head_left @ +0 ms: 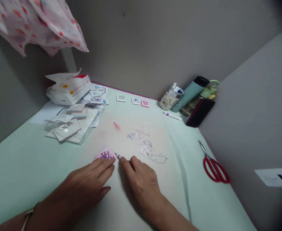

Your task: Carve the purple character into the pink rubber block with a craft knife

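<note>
A small pink block [105, 153] with a purple character drawn on it lies on the pale work surface. My left hand [89, 181] rests over its near part, fingers stretched out and fingertips on it, so that part is hidden. In my closed right hand [141, 179] is a craft knife [117, 156]; only its metal tip shows, pointing to the block's right edge. Blue and dark shavings [145, 146] are scattered beyond my right hand. At the back stand similar small blocks marked with characters: a pink one [145, 103] and white ones, including a white block [136, 101].
Bagged white blocks [76, 128] and a tissue pack [71, 89] lie at the left. Red-handled scissors [214, 166] lie at the right. Along the back right are a pen cup [170, 98], teal bottle [191, 93], phone [200, 112] and purple-tipped marker [173, 116]. Grey walls enclose the desk.
</note>
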A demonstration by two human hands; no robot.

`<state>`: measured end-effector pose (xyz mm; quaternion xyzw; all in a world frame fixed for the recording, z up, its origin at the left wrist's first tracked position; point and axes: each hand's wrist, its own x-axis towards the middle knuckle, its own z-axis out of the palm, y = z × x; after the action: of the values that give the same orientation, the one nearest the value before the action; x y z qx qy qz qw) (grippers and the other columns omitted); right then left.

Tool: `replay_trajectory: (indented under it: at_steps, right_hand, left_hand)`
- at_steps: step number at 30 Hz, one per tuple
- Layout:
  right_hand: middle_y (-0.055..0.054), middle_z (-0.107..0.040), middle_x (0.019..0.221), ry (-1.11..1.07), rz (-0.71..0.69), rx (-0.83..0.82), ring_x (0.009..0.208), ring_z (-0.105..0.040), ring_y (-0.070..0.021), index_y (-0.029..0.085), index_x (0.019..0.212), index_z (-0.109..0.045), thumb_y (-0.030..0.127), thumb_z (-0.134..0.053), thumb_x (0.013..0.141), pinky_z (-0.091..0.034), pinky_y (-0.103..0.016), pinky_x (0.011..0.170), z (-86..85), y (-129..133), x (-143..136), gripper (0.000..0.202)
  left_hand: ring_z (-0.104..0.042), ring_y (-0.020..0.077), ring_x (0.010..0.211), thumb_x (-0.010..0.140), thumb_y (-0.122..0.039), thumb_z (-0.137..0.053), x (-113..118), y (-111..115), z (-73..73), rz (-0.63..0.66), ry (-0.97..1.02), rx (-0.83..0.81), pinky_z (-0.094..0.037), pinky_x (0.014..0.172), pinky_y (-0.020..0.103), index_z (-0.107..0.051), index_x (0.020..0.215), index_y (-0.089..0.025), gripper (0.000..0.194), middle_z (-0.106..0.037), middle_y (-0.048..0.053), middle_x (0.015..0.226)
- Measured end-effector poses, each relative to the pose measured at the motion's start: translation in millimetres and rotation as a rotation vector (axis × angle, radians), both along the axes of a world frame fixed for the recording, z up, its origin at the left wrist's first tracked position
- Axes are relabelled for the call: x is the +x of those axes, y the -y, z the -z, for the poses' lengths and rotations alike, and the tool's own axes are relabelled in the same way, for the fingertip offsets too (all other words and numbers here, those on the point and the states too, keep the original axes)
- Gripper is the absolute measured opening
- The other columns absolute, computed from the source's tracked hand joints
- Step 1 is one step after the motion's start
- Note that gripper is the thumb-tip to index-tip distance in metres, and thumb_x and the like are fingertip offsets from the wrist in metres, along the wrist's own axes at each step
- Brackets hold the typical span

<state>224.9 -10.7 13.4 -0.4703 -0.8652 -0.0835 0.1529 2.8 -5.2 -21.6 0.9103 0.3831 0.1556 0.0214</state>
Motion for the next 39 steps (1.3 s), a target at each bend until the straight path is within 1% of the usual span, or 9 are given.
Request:
replay_trajectory:
  at_steps: [3, 17, 22, 25, 28, 32, 34, 36, 39]
  right_hand:
    - [-0.006, -0.064, 0.081, 0.001, -0.007, 0.005, 0.062, -0.049, -0.0170, 0.008, 0.130, -0.059, 0.000, -0.054, 0.081, -0.035, -0.031, 0.055, -1.3, -1, -1, 0.050]
    - [-0.005, -0.063, 0.081, 0.006, -0.001, 0.033, 0.061, -0.049, -0.0184, 0.008, 0.128, -0.061, -0.002, -0.055, 0.080, -0.037, -0.033, 0.053, -0.7, -1, -3, 0.049]
    - [-0.005, -0.063, 0.081, 0.022, 0.020, 0.041, 0.061, -0.049, -0.0184, 0.008, 0.128, -0.062, -0.002, -0.056, 0.080, -0.036, -0.033, 0.054, -0.4, -3, -6, 0.049]
    - [-0.005, -0.061, 0.079, 0.019, 0.097, 0.047, 0.061, -0.049, -0.0181, 0.009, 0.119, -0.066, -0.004, -0.052, 0.079, -0.033, -0.032, 0.053, 1.6, -13, 0, 0.045]
    - [-0.004, -0.059, 0.080, -0.080, 0.185, -0.017, 0.058, -0.048, -0.0170, 0.013, 0.111, -0.067, -0.004, -0.046, 0.081, -0.028, -0.030, 0.050, 3.8, -23, 11, 0.041]
    - [-0.003, -0.059, 0.086, -0.356, 0.149, -0.150, 0.061, -0.051, -0.0150, 0.018, 0.121, -0.063, 0.010, -0.041, 0.100, -0.037, -0.027, 0.054, 4.2, -22, 18, 0.031]
    - [-0.002, -0.058, 0.088, -0.454, 0.131, -0.207, 0.063, -0.053, -0.0145, 0.018, 0.122, -0.061, 0.015, -0.041, 0.103, -0.041, -0.026, 0.058, 3.1, -19, 17, 0.028]
    - [-0.002, -0.058, 0.087, -0.496, 0.117, -0.242, 0.064, -0.053, -0.0146, 0.018, 0.120, -0.062, 0.016, -0.043, 0.103, -0.042, -0.027, 0.059, 1.8, -15, 16, 0.025]
    - [-0.002, -0.057, 0.086, -0.505, 0.064, -0.258, 0.066, -0.054, -0.0154, 0.017, 0.119, -0.063, 0.016, -0.045, 0.103, -0.041, -0.027, 0.059, -0.2, -10, 17, 0.024]
  left_hand:
    - [-0.069, 0.0298, 0.123, 0.091, -0.012, -0.050, 0, 0, 0.2, -0.011, 0.023, 0.020, -0.058, 0.103, 0.041, -0.061, 0.136, -0.018, 0.046, -0.070, 0.013, 0.139]
    - [-0.068, 0.0317, 0.123, 0.093, -0.015, -0.050, -1, -1, 4.4, 0.008, 0.043, 0.064, -0.059, 0.102, 0.044, -0.061, 0.136, -0.016, 0.045, -0.070, 0.013, 0.139]
    - [-0.068, 0.0317, 0.122, 0.095, -0.018, -0.051, -3, -2, -1.2, 0.021, -0.012, 0.072, -0.060, 0.101, 0.044, -0.060, 0.137, -0.017, 0.043, -0.070, 0.013, 0.140]
    - [-0.067, 0.0317, 0.123, 0.096, -0.020, -0.052, -4, -2, -5.7, 0.039, -0.039, 0.062, -0.059, 0.102, 0.044, -0.061, 0.135, -0.017, 0.039, -0.069, 0.012, 0.142]
    - [-0.065, 0.0309, 0.127, 0.098, -0.021, -0.052, -6, -2, -7.8, 0.026, -0.039, 0.030, -0.057, 0.103, 0.043, -0.058, 0.138, -0.020, 0.039, -0.066, 0.009, 0.146]
    - [-0.066, 0.0279, 0.124, 0.103, -0.026, -0.051, -10, -5, -11.8, 0.033, 0.042, -0.007, -0.057, 0.098, 0.040, -0.053, 0.139, -0.025, 0.036, -0.068, 0.006, 0.143]
    - [-0.064, 0.0265, 0.125, 0.105, -0.030, -0.053, -12, -10, -16.4, 0.021, 0.103, -0.048, -0.056, 0.097, 0.038, -0.048, 0.142, -0.027, 0.037, -0.068, 0.006, 0.140]
    - [-0.062, 0.0286, 0.124, 0.103, -0.036, -0.058, -13, -16, -21.6, -0.048, 0.142, -0.085, -0.053, 0.096, 0.041, -0.047, 0.141, -0.027, 0.040, -0.067, 0.008, 0.135]
    - [-0.060, 0.0347, 0.114, 0.092, -0.047, -0.072, -14, -25, -25.5, -0.173, 0.152, -0.093, -0.050, 0.093, 0.048, -0.048, 0.130, -0.023, 0.051, -0.063, 0.012, 0.125]
